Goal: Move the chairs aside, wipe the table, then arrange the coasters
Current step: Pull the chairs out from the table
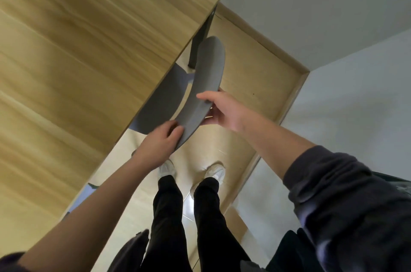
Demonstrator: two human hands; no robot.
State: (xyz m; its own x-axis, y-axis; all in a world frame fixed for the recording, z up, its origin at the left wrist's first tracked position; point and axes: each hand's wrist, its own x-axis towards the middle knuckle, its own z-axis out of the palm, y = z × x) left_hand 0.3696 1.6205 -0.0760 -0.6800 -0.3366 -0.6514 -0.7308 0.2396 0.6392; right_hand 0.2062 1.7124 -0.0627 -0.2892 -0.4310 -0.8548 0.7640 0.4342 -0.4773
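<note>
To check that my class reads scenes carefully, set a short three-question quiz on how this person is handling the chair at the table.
1. True or false: the left hand and the right hand both grip the chair backrest.
2. Relative to the table, the chair seat lies: A on top; B partly beneath; C far away.
3. Which hand holds the backrest end nearer the person's feet?

Key: 1 true; 2 B; 3 the left hand.
</note>
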